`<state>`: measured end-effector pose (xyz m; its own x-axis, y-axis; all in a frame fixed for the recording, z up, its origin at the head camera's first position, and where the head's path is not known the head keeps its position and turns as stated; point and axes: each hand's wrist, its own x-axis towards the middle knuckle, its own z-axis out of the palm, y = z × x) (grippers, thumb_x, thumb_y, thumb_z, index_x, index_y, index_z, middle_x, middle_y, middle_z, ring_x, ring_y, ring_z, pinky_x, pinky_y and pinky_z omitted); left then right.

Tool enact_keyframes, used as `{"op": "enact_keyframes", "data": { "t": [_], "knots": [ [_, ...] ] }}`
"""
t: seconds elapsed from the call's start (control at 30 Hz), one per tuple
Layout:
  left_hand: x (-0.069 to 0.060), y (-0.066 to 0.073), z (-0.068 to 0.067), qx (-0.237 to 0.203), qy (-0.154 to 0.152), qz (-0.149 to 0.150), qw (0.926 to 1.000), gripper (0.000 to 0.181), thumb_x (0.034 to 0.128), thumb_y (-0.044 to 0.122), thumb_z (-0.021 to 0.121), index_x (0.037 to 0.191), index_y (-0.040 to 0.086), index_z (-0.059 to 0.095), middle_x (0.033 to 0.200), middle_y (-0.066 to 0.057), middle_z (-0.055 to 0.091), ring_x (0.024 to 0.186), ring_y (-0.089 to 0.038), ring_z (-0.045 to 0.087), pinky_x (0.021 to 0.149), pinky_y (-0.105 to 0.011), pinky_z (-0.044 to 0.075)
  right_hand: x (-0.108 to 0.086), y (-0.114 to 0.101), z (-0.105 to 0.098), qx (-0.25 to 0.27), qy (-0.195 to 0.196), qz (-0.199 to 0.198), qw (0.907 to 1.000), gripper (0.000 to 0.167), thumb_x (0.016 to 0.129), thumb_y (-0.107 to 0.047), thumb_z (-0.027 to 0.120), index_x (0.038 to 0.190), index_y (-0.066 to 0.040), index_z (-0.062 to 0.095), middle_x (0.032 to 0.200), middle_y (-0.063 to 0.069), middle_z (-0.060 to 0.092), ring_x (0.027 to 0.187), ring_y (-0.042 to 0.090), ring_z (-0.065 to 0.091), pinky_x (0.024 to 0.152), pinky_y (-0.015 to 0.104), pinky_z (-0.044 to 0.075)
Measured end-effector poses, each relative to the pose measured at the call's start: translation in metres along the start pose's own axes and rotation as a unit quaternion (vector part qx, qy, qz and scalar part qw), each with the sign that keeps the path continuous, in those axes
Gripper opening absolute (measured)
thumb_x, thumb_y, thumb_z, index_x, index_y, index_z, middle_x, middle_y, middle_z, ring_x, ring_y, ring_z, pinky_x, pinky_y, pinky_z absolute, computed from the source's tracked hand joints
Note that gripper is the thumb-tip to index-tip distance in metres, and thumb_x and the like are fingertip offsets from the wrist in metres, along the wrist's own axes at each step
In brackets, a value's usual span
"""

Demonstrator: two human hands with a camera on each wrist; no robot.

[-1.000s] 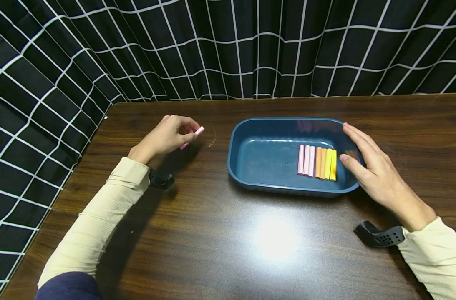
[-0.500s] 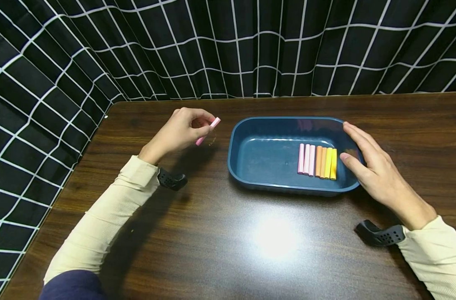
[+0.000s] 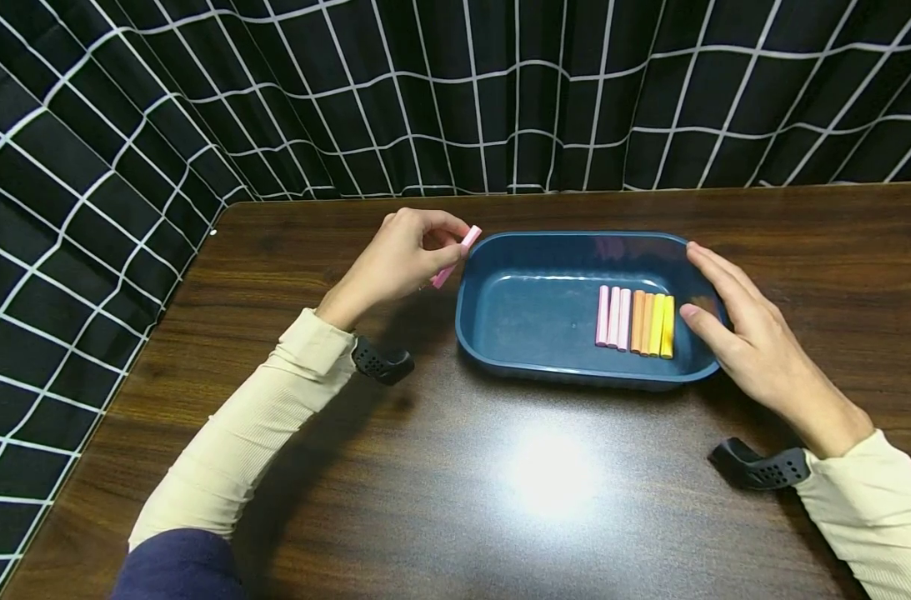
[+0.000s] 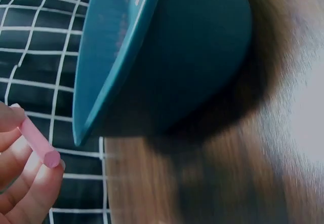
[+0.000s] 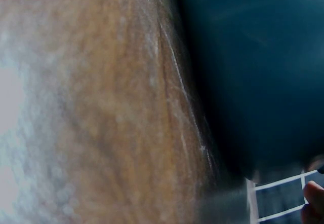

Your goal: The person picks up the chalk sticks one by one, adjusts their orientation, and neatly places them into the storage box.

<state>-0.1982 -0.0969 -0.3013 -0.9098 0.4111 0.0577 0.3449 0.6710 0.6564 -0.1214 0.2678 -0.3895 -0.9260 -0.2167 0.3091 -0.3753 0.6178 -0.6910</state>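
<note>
Between thumb and fingers, my left hand [image 3: 402, 254] pinches a pink chalk stick [image 3: 470, 237], held tilted at the left end of a blue bin [image 3: 530, 368]. The same pink stick [image 4: 39, 143] shows up close in the left wrist view, beside the bin's rim. Inside the bin, toward its right end, several chalk sticks lie side by side: pale pink ones [image 3: 613, 318], orange ones [image 3: 641, 323] and yellow ones [image 3: 661, 327]. My right hand [image 3: 755, 346] rests on the bin's right end, thumb inside the rim and fingers along the far corner.
The bin stands on a dark wooden table [image 3: 395, 467] with a bright light reflection in front of it. A black curtain with white grid lines [image 3: 440, 100] hangs behind and to the left. A black strap [image 3: 758, 468] sits at the right wrist.
My left hand has moved right and slightly up with the pink chalk stick, from over the table to the bin's left rim. My right hand has stayed on the bin.
</note>
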Motion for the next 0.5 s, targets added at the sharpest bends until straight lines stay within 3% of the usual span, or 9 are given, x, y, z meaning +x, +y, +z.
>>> {"op": "enact_keyframes", "data": {
  "t": [0.33,0.5],
  "knots": [
    [0.011,0.014,0.019,-0.033,-0.016,-0.023,0.9990,0.024,0.0947,0.013,0.065,0.117,0.004,0.070,0.090,-0.010,0.070,0.066,-0.012,0.061,0.056,-0.021,0.053,0.000,0.000,0.000,0.001,0.001,-0.001,1.0000,0.062,0.098,-0.014,0.055,0.155,-0.016,0.032,0.161,0.014,0.030,0.146,-0.003,0.023,0.118,0.013,0.013],
    [0.016,0.020,0.028,-0.044,-0.023,-0.029,0.9983,0.024,0.0949,0.012,0.065,0.117,0.004,0.069,0.085,-0.009,0.070,0.059,-0.010,0.061,0.054,-0.019,0.050,0.000,0.000,0.000,-0.001,0.002,0.001,1.0000,0.062,0.098,-0.014,0.055,0.156,-0.016,0.032,0.161,0.014,0.030,0.147,-0.002,0.023,0.117,0.013,0.013]
  ]
}}
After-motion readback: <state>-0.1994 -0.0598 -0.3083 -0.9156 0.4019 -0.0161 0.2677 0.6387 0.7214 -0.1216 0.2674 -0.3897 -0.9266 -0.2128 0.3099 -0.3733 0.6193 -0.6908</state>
